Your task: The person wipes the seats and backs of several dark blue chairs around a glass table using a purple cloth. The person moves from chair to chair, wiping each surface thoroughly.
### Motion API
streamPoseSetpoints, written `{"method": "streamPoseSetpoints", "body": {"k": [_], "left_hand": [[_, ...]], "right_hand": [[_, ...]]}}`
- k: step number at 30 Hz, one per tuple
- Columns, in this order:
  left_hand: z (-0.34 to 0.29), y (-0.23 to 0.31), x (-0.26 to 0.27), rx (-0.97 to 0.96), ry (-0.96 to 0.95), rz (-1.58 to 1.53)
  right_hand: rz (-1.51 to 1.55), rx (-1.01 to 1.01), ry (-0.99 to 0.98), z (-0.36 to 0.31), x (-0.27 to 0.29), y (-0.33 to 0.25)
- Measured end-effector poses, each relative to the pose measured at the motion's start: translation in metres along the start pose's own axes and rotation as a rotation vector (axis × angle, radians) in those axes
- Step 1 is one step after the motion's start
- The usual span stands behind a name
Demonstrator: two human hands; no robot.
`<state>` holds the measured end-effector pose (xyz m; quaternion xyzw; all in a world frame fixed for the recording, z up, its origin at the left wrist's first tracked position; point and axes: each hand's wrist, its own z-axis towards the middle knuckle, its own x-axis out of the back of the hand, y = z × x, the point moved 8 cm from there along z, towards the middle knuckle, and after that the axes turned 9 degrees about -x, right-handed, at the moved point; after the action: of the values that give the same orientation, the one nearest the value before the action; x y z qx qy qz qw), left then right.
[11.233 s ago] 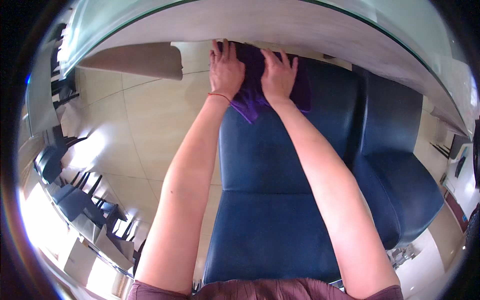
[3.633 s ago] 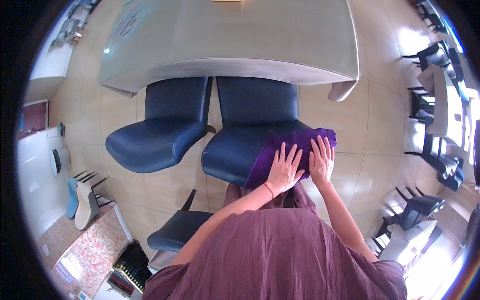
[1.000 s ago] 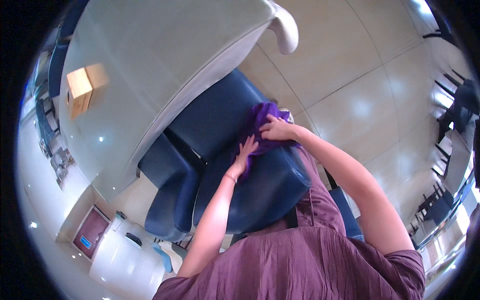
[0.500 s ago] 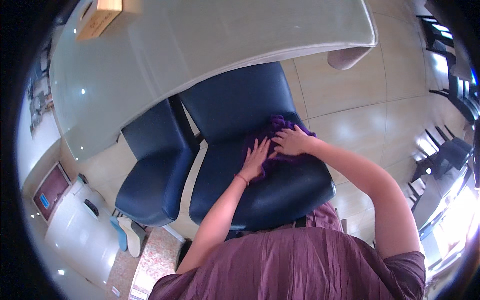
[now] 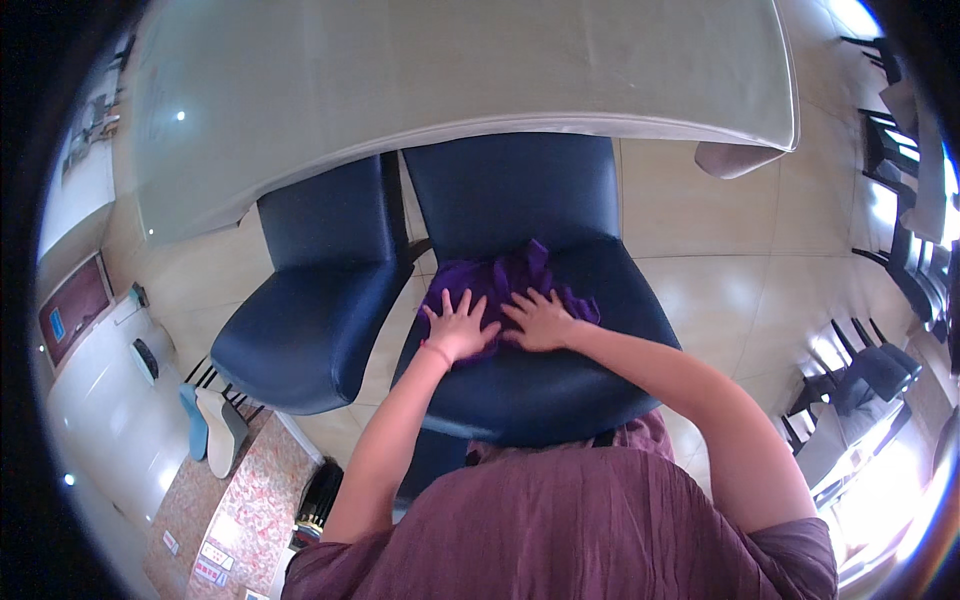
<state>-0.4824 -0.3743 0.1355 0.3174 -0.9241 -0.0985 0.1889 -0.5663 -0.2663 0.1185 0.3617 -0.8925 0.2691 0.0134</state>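
Note:
A crumpled purple cloth [image 5: 500,275] lies on the seat of a dark blue chair [image 5: 540,395], toward its backrest. My left hand [image 5: 460,330] rests on the cloth's left part with its fingers spread. Beside it, my right hand [image 5: 540,320] lies flat over the right part, fingers apart and pointing up and left. The two hands are close together, with the thumb side of each facing the other. Part of the cloth is hidden under my palms. A thin pinkish-red band circles my left wrist.
A second dark blue chair [image 5: 305,325] stands close on the left. The pale covered table [image 5: 480,75] overhangs beyond both backrests. Dark chairs [image 5: 880,370] stand at the far right on the tiled floor [image 5: 710,220]. At lower left is a red-and-white speckled counter [image 5: 250,500].
Both hands and the purple cloth have moved left across the seat. The cloth is spread wider beneath them. The view has turned, so the table and chair appear straighter.

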Motion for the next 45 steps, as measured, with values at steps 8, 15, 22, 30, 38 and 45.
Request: {"method": "streamPoseSetpoints", "body": {"k": [8,15,22,30,38,45], "left_hand": [[-0.108,0.108,-0.002,-0.429,0.413,0.036],[-0.003,0.102,-0.009,-0.472,0.046,-0.066],[0.074,-0.014,-0.017,-0.108,-0.132,-0.131],[0.109,-0.175,-0.123,0.156,-0.006,-1.286],[0.091,-0.129,-0.144,-0.055,-0.12,-2.31],[0.087,-0.116,-0.137,-0.227,0.088,-2.448]], "right_hand": [[-0.107,0.234,0.149,-0.151,0.013,-0.013],[-0.229,-0.139,0.057,-0.105,0.046,0.05],[-0.129,-0.297,-0.002,0.014,0.026,0.069],[0.067,-0.249,0.074,0.1,-0.005,-0.028],[0.164,-0.184,0.027,0.154,-0.002,-0.079],[0.172,-0.222,-0.031,0.161,-0.009,-0.082]]}}
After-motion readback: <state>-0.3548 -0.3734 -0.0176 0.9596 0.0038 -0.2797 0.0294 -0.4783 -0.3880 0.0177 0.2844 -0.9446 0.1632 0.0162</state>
